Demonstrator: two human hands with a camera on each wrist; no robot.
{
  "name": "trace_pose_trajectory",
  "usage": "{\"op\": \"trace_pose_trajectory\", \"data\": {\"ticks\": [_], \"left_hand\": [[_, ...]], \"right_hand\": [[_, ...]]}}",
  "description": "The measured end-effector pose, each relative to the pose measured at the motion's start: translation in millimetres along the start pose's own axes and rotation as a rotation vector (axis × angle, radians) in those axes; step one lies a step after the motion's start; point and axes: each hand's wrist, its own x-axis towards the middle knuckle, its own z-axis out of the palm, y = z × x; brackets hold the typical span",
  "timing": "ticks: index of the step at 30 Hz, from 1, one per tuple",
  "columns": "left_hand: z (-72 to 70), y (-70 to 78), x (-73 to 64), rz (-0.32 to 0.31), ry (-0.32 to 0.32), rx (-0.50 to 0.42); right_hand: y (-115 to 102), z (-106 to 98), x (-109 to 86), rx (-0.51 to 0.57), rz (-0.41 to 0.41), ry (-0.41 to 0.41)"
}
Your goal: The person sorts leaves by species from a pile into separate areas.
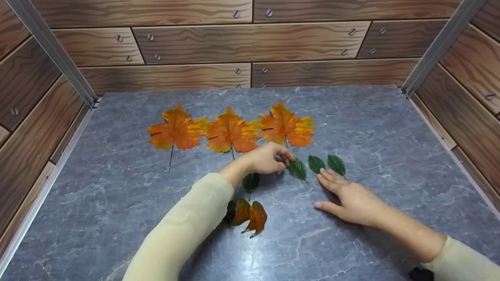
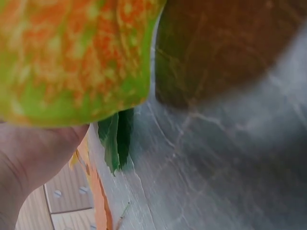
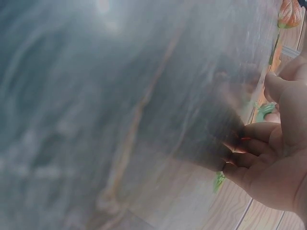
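My left hand (image 1: 267, 158) reaches across the tabletop, its curled fingers and thumb pinching the upper left edge of a green leaf (image 1: 297, 168). To the right, two more green leaves (image 1: 316, 164) lie side by side. My right hand (image 1: 353, 201) rests palm down with fingers extended, fingertips at the lower ends of that pair. Below my left wrist are another green leaf (image 1: 251, 182) and two brownish-orange leaves (image 1: 258, 219). In the left wrist view, a large orange-and-green surface (image 2: 72, 62) covers part of the hand.
Three orange maple leaves with dark stems, left (image 1: 175, 128), middle (image 1: 230, 130) and right (image 1: 287, 125), form a row toward the back. They lie on a grey marbled tabletop (image 1: 390, 136). Wood-patterned panels (image 1: 250, 43) and metal posts (image 1: 54, 50) enclose the back and sides.
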Motion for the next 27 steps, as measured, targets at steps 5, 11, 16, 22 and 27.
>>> {"op": "trace_pose_trajectory", "data": {"ticks": [5,11,16,22,27], "left_hand": [[0.2,-1.1,2.3,-0.015,-0.025,0.050],[-1.5,0.3,1.0,-0.005,-0.033,0.101],[-6.9,1.1,-7.7,-0.022,-0.017,0.068],[-22.4,-1.6,-29.0,0.006,0.038,0.128],[-32.6,-11.9,-50.8,0.010,0.076,0.147]], "right_hand": [[0.1,0.4,-1.0,0.006,-0.007,0.005],[-0.6,0.1,-0.9,0.006,-0.008,0.007],[-0.7,0.9,-0.8,0.003,-0.001,0.000],[-0.5,1.1,-0.8,-0.007,-0.005,0.003],[-0.3,1.3,-0.5,-0.013,-0.016,0.016]]}}
